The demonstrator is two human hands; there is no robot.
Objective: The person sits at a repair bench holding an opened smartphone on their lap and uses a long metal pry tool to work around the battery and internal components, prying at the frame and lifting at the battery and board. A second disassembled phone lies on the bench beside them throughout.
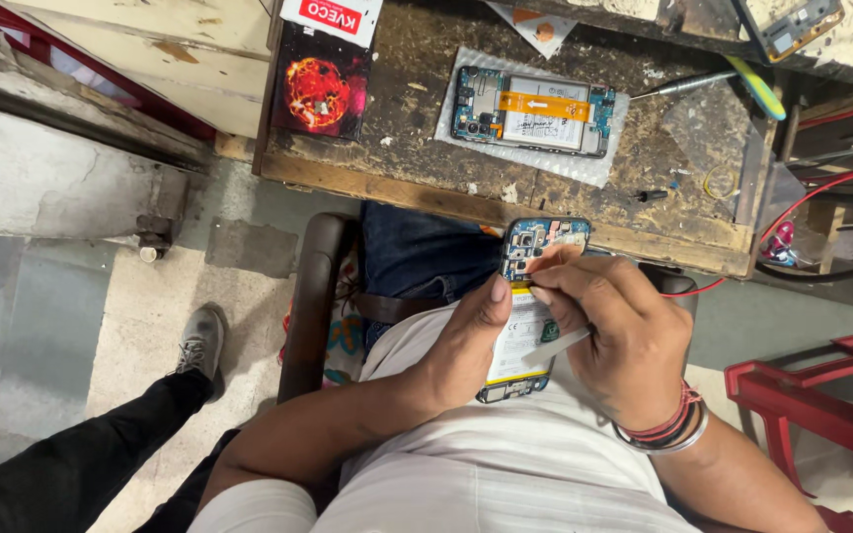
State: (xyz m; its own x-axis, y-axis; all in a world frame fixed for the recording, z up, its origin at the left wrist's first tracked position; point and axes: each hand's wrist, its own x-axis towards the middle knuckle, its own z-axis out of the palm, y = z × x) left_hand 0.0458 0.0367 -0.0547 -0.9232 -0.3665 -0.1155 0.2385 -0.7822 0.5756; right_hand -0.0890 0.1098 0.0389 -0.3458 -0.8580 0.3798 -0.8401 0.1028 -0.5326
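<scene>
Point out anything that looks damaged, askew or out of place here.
The wooden workbench is badly worn, scarred and littered with white crumbs and a loose screw. Two phones have their backs off: one lies on bubble wrap, the other is held in the left hand while the right hand works a thin tool against it.

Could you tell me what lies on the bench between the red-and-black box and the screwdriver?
An opened phone on a bubble-wrap sheet, seen in the head view.

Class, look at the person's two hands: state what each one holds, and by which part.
The left hand grips the opened phone along its left edge, thumb on the battery. The right hand pinches a thin metal tool near its working end, against the phone.
</scene>
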